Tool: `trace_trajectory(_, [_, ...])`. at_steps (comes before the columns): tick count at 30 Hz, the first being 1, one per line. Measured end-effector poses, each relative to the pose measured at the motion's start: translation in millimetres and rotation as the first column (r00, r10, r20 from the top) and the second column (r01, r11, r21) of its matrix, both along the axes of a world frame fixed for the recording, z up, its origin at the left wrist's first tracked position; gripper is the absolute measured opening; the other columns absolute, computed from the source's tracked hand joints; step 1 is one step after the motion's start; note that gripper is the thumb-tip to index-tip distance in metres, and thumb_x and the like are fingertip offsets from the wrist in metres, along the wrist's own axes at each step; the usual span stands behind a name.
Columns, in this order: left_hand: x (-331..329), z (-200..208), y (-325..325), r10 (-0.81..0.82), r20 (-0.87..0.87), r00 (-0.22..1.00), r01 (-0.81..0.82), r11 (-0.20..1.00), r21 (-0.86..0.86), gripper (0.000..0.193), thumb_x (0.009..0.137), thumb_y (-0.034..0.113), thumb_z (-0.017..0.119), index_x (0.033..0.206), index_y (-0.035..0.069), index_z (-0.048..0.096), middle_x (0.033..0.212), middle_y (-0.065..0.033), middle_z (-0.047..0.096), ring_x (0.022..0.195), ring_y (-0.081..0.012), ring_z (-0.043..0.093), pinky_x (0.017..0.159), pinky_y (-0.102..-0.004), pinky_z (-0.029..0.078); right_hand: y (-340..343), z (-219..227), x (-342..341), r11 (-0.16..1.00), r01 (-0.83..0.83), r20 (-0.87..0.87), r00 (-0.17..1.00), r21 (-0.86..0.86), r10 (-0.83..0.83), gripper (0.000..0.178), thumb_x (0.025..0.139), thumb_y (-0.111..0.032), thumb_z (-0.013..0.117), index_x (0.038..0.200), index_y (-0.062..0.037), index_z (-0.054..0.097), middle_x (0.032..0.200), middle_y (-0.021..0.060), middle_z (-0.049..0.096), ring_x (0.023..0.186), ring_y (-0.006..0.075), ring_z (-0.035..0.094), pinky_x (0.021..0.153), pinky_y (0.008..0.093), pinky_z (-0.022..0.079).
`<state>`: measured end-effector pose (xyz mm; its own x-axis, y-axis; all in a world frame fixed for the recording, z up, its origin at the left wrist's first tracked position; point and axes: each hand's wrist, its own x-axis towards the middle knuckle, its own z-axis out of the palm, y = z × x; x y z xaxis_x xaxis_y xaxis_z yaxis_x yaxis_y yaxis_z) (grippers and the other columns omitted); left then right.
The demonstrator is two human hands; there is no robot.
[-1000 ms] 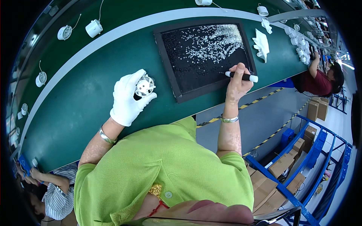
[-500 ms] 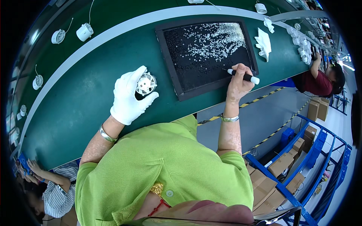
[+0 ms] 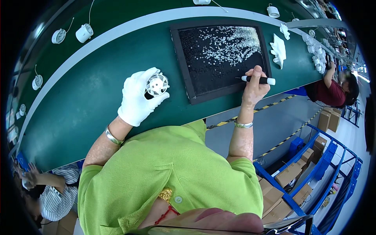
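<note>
In a white glove, my left hand (image 3: 137, 96) curls its thumb and fingers round a white round spoked part (image 3: 157, 84), which looks like a small fan housing. Its open spoked side faces up. My bare right hand (image 3: 255, 87) grips a black pen-like tool (image 3: 263, 80) with white ends, its thin tip pointing left over the near side of a black tray (image 3: 223, 87). Many tiny white discs (image 3: 227, 47) lie spread across the tray's far and right side. Small black pieces (image 3: 188, 51) crowd its left side. Whether the tip carries a piece is too small to tell.
A white glove (image 3: 278, 51) lies right of the tray on the green table (image 3: 86, 102). Beyond a pale curved rail stand white round units (image 3: 84, 33) with wires. Co-workers (image 3: 333, 88) sit at right and lower left. A blue rack (image 3: 297, 184) holds cardboard boxes.
The view has shifted a little, so the tray appears further right. My left hand still holds the white part, and my right hand keeps the tool over the tray's near side.
</note>
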<state>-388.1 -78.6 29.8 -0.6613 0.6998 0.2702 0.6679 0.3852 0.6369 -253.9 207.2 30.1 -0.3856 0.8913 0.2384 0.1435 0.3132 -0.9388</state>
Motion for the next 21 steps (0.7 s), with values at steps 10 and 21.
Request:
trace_trajectory(10, [-1, -6, 4, 0.004, 0.049, 0.999, -0.002, 0.999, -0.049, 0.065, 0.063, 0.029, 0.082, 0.120, 0.014, 0.054, 0.106, -0.0097, 0.057, 0.096, -0.0304, 0.052, 0.085, -0.0397, 0.041, 11, 3, 3, 0.961, -0.136, -0.302, 0.952, -0.242, 0.058, 0.045, 0.096, -0.037, 0.053, 0.071, -0.0005, 0.056, 0.071, 0.0098, 0.059, 0.046, 0.0072, 0.041, 0.039, 0.0185, 0.026])
trace_trajectory(21, [0, -2, 1, -0.009, 0.028, 1.000, 0.009, 1.000, -0.004, 0.062, 0.065, 0.031, 0.080, 0.120, 0.015, 0.055, 0.107, -0.0078, 0.057, 0.100, -0.0291, 0.052, 0.085, -0.0404, 0.039, -94, 32, -82, 0.377, -0.810, -0.715, 0.578, -0.449, 0.393, 0.071, 0.092, -0.063, 0.028, 0.063, -0.0029, 0.051, 0.080, 0.0118, 0.056, 0.071, 0.0207, 0.049, 0.070, 0.0314, 0.043])
